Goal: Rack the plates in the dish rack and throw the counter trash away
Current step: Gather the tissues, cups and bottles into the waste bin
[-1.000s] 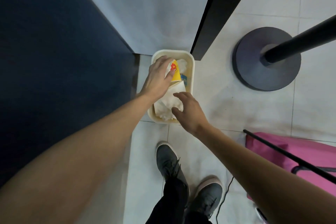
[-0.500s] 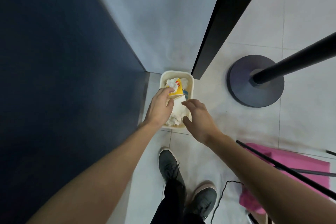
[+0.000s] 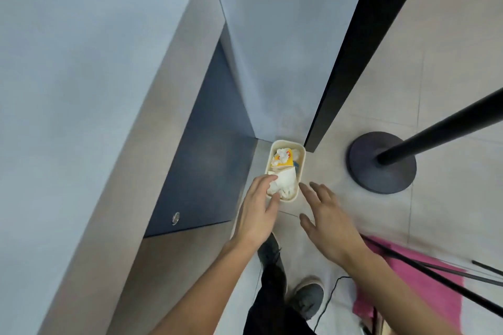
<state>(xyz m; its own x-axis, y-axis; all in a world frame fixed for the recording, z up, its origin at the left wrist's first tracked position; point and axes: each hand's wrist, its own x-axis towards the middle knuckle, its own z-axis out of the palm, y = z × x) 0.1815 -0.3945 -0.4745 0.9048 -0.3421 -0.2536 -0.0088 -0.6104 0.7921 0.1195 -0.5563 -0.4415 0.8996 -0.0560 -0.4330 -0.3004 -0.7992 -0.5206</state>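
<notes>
Cream waste bin (image 3: 285,141) — small, oblong, on the tiled floor (image 3: 449,35) in the corner beside a dark blue cabinet panel (image 3: 206,158).
Contents: crumpled white paper (image 3: 285,183) at the near end, a yellow carton (image 3: 288,162) at the far end.
Left hand (image 3: 258,215): fingers loose, empty, over the bin's near left rim.
Right hand (image 3: 329,220): fingers spread, empty, just right of the bin.
Also: black stanchion base (image 3: 381,168) with pole (image 3: 449,128), well right; pink bag (image 3: 424,280); grey shoe (image 3: 309,299) — black cable (image 3: 330,294) beside it.

The small cream rectangular bin (image 3: 303,168) looks like smooth matt plastic, holding crumpled white paper (image 3: 284,185) and a glossy yellow carton (image 3: 288,162) (printed card, seemingly). The pale floor tiles (image 3: 449,35) are smooth and faintly sheened; the round dark stand base (image 3: 364,171) is matt.
</notes>
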